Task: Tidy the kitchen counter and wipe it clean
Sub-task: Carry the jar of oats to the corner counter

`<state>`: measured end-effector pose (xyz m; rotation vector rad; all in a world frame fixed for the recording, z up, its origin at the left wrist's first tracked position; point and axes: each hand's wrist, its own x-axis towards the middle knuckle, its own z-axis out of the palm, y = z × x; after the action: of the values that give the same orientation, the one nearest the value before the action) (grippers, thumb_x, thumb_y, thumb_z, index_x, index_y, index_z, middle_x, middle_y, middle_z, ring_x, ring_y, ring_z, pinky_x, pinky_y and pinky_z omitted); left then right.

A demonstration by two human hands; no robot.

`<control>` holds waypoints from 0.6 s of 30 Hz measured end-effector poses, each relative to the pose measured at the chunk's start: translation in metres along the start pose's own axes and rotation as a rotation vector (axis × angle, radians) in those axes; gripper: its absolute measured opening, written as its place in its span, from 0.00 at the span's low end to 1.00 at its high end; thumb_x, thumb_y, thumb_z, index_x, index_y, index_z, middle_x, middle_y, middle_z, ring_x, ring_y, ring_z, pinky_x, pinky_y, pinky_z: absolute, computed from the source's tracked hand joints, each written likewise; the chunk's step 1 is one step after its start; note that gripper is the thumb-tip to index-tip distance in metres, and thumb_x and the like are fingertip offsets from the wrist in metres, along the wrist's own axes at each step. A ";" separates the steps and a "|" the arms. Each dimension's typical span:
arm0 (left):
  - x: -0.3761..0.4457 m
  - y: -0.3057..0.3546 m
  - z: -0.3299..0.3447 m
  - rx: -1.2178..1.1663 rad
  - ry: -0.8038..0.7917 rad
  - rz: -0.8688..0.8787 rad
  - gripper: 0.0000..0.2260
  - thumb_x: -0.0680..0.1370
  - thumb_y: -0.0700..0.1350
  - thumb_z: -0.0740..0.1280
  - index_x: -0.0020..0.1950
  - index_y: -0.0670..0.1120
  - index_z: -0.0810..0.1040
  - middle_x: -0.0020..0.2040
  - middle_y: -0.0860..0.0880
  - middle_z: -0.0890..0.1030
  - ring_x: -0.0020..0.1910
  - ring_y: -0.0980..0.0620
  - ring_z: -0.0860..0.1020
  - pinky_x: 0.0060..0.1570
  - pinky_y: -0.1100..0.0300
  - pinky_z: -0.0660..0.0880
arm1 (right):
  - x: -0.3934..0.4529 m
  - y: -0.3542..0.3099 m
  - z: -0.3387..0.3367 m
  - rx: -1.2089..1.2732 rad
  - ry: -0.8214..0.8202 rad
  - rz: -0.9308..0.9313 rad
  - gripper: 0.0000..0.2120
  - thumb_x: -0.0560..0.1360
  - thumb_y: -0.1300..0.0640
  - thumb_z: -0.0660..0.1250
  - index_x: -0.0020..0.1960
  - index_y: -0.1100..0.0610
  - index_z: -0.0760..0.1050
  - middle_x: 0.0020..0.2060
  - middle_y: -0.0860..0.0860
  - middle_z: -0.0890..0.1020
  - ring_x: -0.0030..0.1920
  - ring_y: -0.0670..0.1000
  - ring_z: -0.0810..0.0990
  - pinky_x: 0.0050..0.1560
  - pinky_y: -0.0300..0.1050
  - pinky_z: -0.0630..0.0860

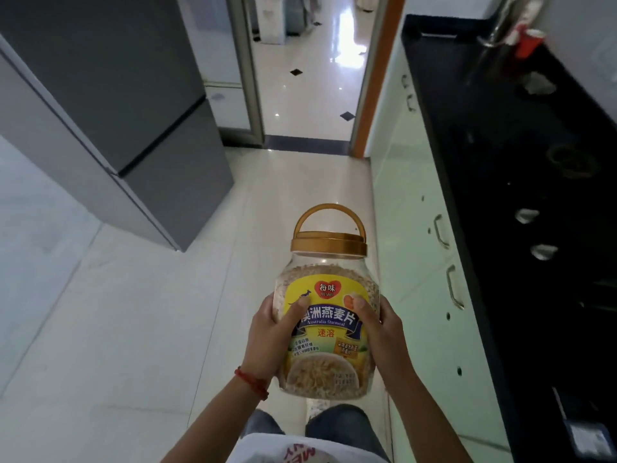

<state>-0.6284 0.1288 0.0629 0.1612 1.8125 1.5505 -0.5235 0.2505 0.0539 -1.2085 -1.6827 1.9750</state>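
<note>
I hold a clear plastic oatmeal jar with a gold lid, a gold carry handle and a yellow label, out in front of me over the floor. My left hand grips its left side, thumb on the label. On the jar's right side is my right hand, thumb also on the label. The black kitchen counter runs along the right, apart from the jar. On it lie crumpled white scraps, two more white bits and a red cup at the far end.
A grey fridge stands on the left. Pale green cabinets with metal handles sit below the counter. A doorway opens straight ahead onto a glossy tiled floor. A round drain or ring shows in the counter.
</note>
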 end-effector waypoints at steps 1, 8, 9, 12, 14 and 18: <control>0.011 0.008 0.001 -0.009 0.020 0.011 0.29 0.59 0.62 0.68 0.52 0.45 0.75 0.44 0.47 0.85 0.39 0.48 0.85 0.34 0.59 0.81 | 0.016 -0.008 0.001 -0.004 -0.023 -0.005 0.38 0.58 0.34 0.70 0.61 0.54 0.70 0.51 0.54 0.82 0.44 0.51 0.84 0.40 0.44 0.82; 0.097 0.057 -0.005 -0.066 0.118 0.022 0.27 0.59 0.64 0.69 0.49 0.48 0.77 0.41 0.49 0.85 0.38 0.49 0.85 0.33 0.61 0.80 | 0.117 -0.056 0.027 -0.043 -0.152 -0.012 0.41 0.53 0.33 0.68 0.61 0.53 0.70 0.50 0.52 0.82 0.42 0.49 0.85 0.38 0.42 0.81; 0.112 0.062 -0.007 -0.069 0.123 0.022 0.27 0.58 0.64 0.68 0.49 0.48 0.77 0.41 0.49 0.85 0.38 0.49 0.85 0.33 0.61 0.80 | 0.132 -0.061 0.031 -0.046 -0.166 -0.012 0.39 0.55 0.34 0.67 0.61 0.54 0.70 0.50 0.52 0.82 0.41 0.48 0.85 0.37 0.41 0.81; 0.164 0.078 -0.013 -0.060 0.121 0.037 0.28 0.57 0.64 0.67 0.49 0.48 0.76 0.43 0.49 0.85 0.38 0.49 0.85 0.33 0.62 0.79 | 0.182 -0.077 0.047 -0.032 -0.187 -0.013 0.38 0.57 0.35 0.67 0.61 0.55 0.69 0.49 0.52 0.82 0.41 0.47 0.85 0.36 0.40 0.81; 0.206 0.091 -0.018 -0.052 0.114 0.050 0.26 0.61 0.62 0.69 0.51 0.46 0.76 0.43 0.48 0.85 0.38 0.50 0.85 0.32 0.63 0.79 | 0.221 -0.090 0.061 -0.026 -0.188 -0.015 0.44 0.52 0.31 0.69 0.61 0.54 0.70 0.49 0.52 0.82 0.42 0.48 0.85 0.36 0.40 0.80; 0.292 0.133 -0.033 -0.015 0.093 0.053 0.17 0.71 0.55 0.66 0.52 0.46 0.74 0.44 0.49 0.83 0.35 0.54 0.84 0.31 0.66 0.79 | 0.300 -0.127 0.094 -0.012 -0.165 -0.011 0.49 0.44 0.25 0.69 0.58 0.52 0.70 0.49 0.53 0.82 0.42 0.49 0.85 0.35 0.40 0.80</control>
<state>-0.9064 0.2926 0.0529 0.1323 1.8815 1.6327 -0.8139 0.4260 0.0439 -1.0634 -1.7760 2.1118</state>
